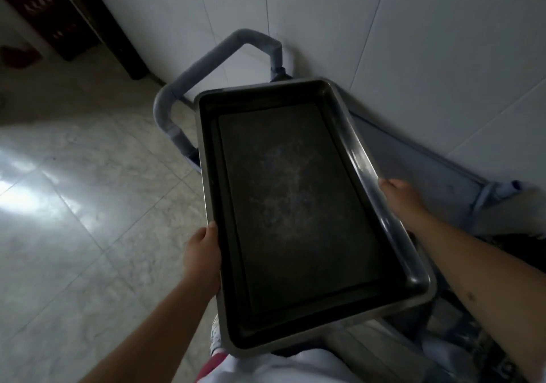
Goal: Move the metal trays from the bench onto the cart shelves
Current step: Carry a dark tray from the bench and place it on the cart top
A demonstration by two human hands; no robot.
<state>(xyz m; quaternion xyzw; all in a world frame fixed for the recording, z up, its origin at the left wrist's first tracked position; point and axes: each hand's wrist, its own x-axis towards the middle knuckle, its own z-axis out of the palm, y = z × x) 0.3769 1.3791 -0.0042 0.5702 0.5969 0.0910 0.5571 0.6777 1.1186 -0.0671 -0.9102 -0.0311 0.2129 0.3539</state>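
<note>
Metal tray, dark and empty, fills the centre of the frame, held above the cart. The left hand clasps its left rim, the right hand its right rim. The cart handle shows at upper centre, by the white wall.

Showing dark, near-black tray interior with pale speckled mottling, silver-grey rim; blue-grey cart handle; white wall panels; pale marbled floor tiles glaring white at left.
</note>
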